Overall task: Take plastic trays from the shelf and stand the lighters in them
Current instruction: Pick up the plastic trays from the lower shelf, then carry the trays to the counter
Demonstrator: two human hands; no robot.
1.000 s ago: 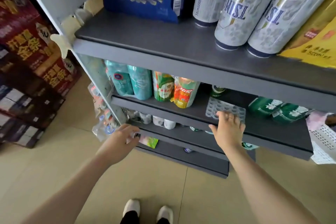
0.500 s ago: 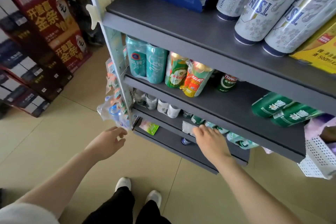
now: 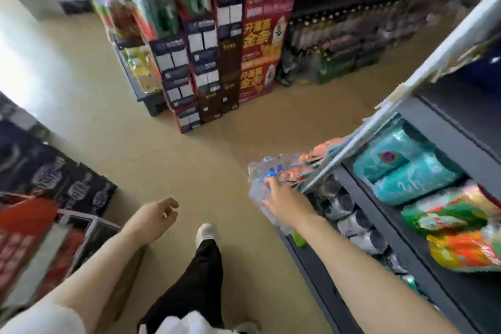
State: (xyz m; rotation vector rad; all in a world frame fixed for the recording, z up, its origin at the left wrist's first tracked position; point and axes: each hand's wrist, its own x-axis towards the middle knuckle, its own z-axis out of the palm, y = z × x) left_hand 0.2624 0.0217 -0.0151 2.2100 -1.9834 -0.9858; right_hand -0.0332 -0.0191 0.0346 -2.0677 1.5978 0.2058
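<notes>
Here, in the head view, the frame is smeared by motion, so fine detail is lost. The right hand (image 3: 282, 202) reaches toward the middle right of the frame, its fingers against a bunch of clear plastic packets (image 3: 264, 179) hanging off the end post of the grey shelf (image 3: 385, 228). Whether it pinches a packet or only touches the bunch I cannot tell. The packets show blue and orange shapes inside; they may be lighters, but the blur forbids certainty. The left hand (image 3: 153, 218) hangs at lower centre-left, fingers loosely curled, gripping nothing. No plastic tray can be made out in this frame; neither hand visibly carries one.

As a judgement: blister packets of this sort are light, thin and crackly, slippery on their faces and inclined to swing on their hook. The sensible hold is at the stiff top edge near the hanger, lifting up and off rather than tugging downward. The teal cans (image 3: 404, 171) and bright pouches (image 3: 461, 241) on the shelf at right are not part of the job.
</notes>
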